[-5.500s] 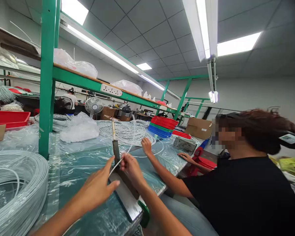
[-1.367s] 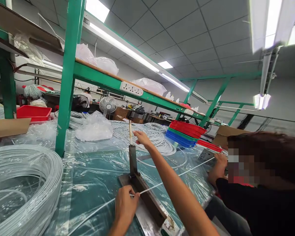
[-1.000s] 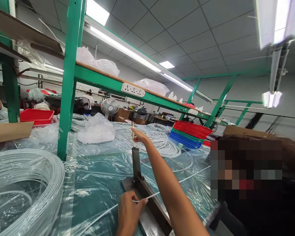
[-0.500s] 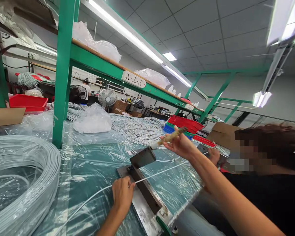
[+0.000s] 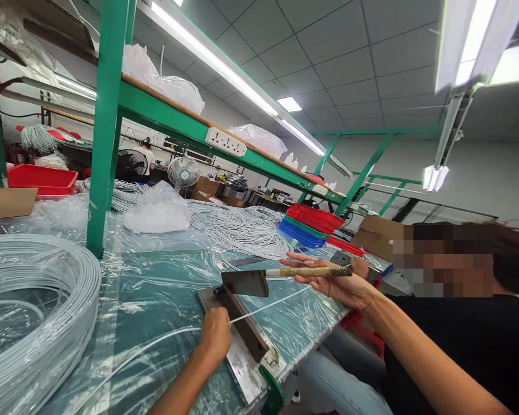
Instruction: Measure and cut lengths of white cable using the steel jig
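Lever (image 5: 298, 271) lower against open right hand (image 5: 339, 286)

Workshop: green-framed workbench (image 5: 155, 294) bearing coiled white cable (image 5: 237, 227); power strip (image 5: 225, 142) lining the shelf; stacked plastic trays (image 5: 307, 222) sitting behind; tube lights (image 5: 216, 60) glowing overhead.

Lowering of the hinged lever (image 5: 245, 283) and change in hand positions.
The lever, upright in the earlier views, is now nearly level, its wrapped handle (image 5: 303, 271) lying along the right hand (image 5: 335, 286). That hand, which pinched the white cable (image 5: 164, 335) in the earliest view, is now open at the handle; the left hand (image 5: 217, 331), then open, is now closed on the cable.
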Demonstrator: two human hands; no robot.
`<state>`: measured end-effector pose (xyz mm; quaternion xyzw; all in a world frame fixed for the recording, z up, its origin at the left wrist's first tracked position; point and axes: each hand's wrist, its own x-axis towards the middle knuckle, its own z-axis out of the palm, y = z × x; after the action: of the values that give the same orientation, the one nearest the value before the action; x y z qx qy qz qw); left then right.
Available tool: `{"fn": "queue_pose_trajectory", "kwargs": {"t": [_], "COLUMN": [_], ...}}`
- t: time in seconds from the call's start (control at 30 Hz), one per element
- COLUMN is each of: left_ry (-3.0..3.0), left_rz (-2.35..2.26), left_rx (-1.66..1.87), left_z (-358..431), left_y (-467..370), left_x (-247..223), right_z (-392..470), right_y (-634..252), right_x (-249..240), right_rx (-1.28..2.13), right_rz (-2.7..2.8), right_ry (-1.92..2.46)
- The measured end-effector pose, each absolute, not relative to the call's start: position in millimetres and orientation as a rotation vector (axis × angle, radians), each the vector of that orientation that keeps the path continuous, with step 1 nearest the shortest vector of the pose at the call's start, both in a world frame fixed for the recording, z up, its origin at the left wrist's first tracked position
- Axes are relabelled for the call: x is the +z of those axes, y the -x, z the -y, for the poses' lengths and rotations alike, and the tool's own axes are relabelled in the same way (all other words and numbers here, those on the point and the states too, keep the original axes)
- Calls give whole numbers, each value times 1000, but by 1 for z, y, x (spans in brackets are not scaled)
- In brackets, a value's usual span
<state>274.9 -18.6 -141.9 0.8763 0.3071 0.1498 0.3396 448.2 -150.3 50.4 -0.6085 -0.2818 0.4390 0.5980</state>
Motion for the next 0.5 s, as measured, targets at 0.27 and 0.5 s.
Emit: {"fn": "queue_pose_trajectory", "kwargs": {"t": [0.27, 0.5], "left_ry": [-2125, -2303], "left_rz": [-921, -908], "left_rx": [498, 483], "left_z": [12, 22], "left_y": [-289, -285], "left_x": [-148, -139], "right_z": [142, 130], "right_y": [-450, -438], "right_x": [84, 103], "right_rx": [1210, 1118], "right_rz": [726, 958], "right_ry": [1636, 2003]}}
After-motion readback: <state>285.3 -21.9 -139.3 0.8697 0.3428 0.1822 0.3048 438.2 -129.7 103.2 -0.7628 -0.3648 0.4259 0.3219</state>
